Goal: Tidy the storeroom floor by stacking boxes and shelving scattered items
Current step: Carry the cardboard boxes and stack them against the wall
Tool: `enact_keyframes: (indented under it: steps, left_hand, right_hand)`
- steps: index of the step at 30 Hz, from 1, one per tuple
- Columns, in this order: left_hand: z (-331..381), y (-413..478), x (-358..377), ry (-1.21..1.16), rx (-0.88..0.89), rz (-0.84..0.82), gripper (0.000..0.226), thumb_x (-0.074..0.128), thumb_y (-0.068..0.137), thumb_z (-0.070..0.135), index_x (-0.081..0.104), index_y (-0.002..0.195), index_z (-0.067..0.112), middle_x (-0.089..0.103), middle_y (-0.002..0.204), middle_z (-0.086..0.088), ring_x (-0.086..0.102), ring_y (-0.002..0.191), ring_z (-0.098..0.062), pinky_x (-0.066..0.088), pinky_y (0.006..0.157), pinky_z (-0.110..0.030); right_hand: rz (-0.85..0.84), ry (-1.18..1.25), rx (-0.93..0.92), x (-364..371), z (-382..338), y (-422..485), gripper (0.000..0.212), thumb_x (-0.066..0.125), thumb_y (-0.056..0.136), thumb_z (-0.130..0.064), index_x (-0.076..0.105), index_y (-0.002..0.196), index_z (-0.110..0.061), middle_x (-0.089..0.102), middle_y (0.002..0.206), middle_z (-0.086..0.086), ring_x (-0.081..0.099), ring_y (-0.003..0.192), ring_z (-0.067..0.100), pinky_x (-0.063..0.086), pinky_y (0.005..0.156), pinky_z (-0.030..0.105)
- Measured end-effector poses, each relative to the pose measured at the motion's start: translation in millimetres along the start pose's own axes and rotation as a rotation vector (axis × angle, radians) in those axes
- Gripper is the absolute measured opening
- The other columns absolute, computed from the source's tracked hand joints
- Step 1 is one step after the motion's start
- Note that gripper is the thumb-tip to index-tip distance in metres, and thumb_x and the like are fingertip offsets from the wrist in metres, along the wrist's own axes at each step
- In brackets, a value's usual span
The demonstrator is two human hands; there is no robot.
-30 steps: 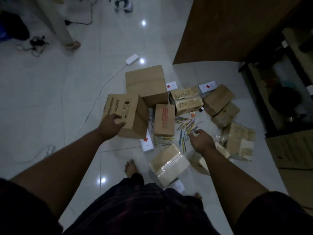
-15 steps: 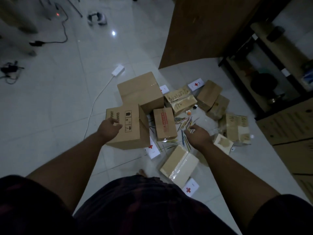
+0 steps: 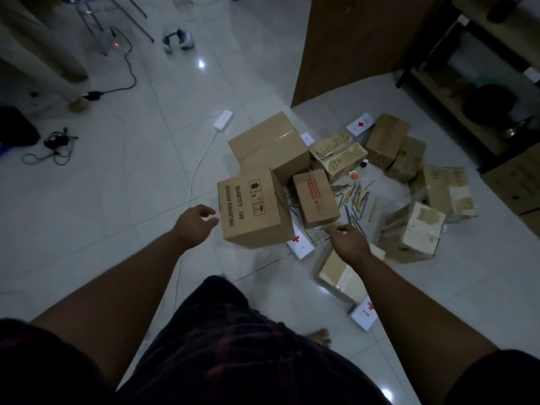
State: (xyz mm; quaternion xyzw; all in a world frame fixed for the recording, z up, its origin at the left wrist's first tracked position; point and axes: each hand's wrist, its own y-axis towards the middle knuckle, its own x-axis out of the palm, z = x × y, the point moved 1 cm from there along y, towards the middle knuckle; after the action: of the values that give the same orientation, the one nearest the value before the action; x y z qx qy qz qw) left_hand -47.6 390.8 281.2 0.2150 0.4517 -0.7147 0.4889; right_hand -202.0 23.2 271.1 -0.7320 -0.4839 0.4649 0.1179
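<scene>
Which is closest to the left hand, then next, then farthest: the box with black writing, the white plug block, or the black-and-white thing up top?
1. Box with black writing: just beside the left hand, on its right.
2. White plug block: farther off, ahead of the hand.
3. Black-and-white thing: farthest, near the picture's top edge.

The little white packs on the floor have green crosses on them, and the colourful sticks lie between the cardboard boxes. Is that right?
Not quite. The crosses on the white packs are red, not green, as the head view shows. The colourful sticks do lie between the cardboard boxes.
</scene>
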Motion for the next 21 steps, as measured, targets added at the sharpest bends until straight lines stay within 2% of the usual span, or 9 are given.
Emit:
enact_keyframes:
  steps: [3, 6, 9, 14, 16, 18, 19, 21]
  left_hand:
    - [-24, 22, -14, 0.054, 0.045, -0.034, 0.042, 0.073, 0.092, 0.036, 0.063, 0.126, 0.015, 0.064, 0.127, -0.009, 0.060, 0.118, -0.025, 0.047, 0.100, -0.036]
    - [-42, 57, -28, 0.117, 0.110, -0.104, 0.050, 0.074, 0.090, 0.035, 0.057, 0.132, 0.013, 0.064, 0.127, -0.010, 0.061, 0.116, -0.026, 0.047, 0.097, -0.035]
    - [-55, 97, -48, 0.159, 0.199, -0.163, 0.056, 0.076, 0.089, 0.034, 0.053, 0.135, 0.012, 0.064, 0.127, -0.011, 0.062, 0.114, -0.026, 0.046, 0.092, -0.032]
    - [-63, 157, -85, 0.138, 0.297, -0.223, 0.054, 0.075, 0.090, 0.032, 0.052, 0.135, 0.013, 0.063, 0.126, -0.008, 0.057, 0.107, -0.019, 0.042, 0.088, -0.030]
    - [-71, 179, -91, 0.159, 0.305, -0.254, 0.055, 0.076, 0.090, 0.031, 0.052, 0.135, 0.010, 0.063, 0.127, -0.010, 0.058, 0.106, -0.020, 0.041, 0.088, -0.029]
    - [-81, 199, -91, 0.207, 0.294, -0.287, 0.057, 0.077, 0.089, 0.031, 0.052, 0.135, 0.008, 0.064, 0.127, -0.014, 0.061, 0.109, -0.026, 0.042, 0.088, -0.029]
    - [-83, 208, -89, 0.231, 0.280, -0.297, 0.058, 0.077, 0.088, 0.032, 0.052, 0.135, 0.008, 0.064, 0.127, -0.015, 0.062, 0.111, -0.028, 0.042, 0.088, -0.030]
    - [-82, 226, -80, 0.255, 0.255, -0.305, 0.059, 0.077, 0.088, 0.033, 0.052, 0.134, 0.007, 0.064, 0.127, -0.015, 0.062, 0.112, -0.030, 0.043, 0.091, -0.032]
  right_hand:
    - [0.002, 0.068, 0.057, 28, -12, -3, 0.057, 0.062, 0.088, -0.061, 0.064, 0.126, -0.018, 0.064, 0.134, 0.008, 0.059, 0.121, 0.029, 0.046, 0.101, 0.037]
    - [0.049, 0.125, 0.120, 55, -23, -1, 0.066, 0.063, 0.085, -0.064, 0.063, 0.132, -0.018, 0.062, 0.138, 0.008, 0.058, 0.124, 0.028, 0.044, 0.101, 0.035]
    - [0.097, 0.197, 0.206, 87, -36, -2, 0.075, 0.063, 0.082, -0.067, 0.060, 0.136, -0.015, 0.061, 0.139, 0.011, 0.058, 0.125, 0.031, 0.046, 0.106, 0.039]
    - [0.179, 0.384, 0.310, 150, -65, -1, 0.088, 0.056, 0.059, -0.078, 0.066, 0.123, -0.018, 0.067, 0.126, 0.008, 0.064, 0.109, 0.029, 0.052, 0.098, 0.041]
    - [0.219, 0.449, 0.343, 166, -86, -9, 0.080, 0.064, 0.069, -0.072, 0.064, 0.127, -0.018, 0.064, 0.132, 0.009, 0.062, 0.115, 0.029, 0.050, 0.097, 0.037]
    - [0.239, 0.514, 0.398, 182, -95, -10, 0.066, 0.071, 0.085, -0.058, 0.059, 0.135, -0.016, 0.061, 0.130, 0.009, 0.059, 0.121, 0.029, 0.044, 0.092, 0.031]
    - [0.236, 0.533, 0.423, 189, -99, -10, 0.062, 0.072, 0.088, -0.053, 0.057, 0.136, -0.017, 0.060, 0.128, 0.009, 0.058, 0.121, 0.028, 0.042, 0.091, 0.030]
    - [0.222, 0.550, 0.450, 202, -103, -2, 0.066, 0.074, 0.087, -0.052, 0.054, 0.139, -0.018, 0.058, 0.137, 0.006, 0.057, 0.123, 0.026, 0.043, 0.094, 0.030]
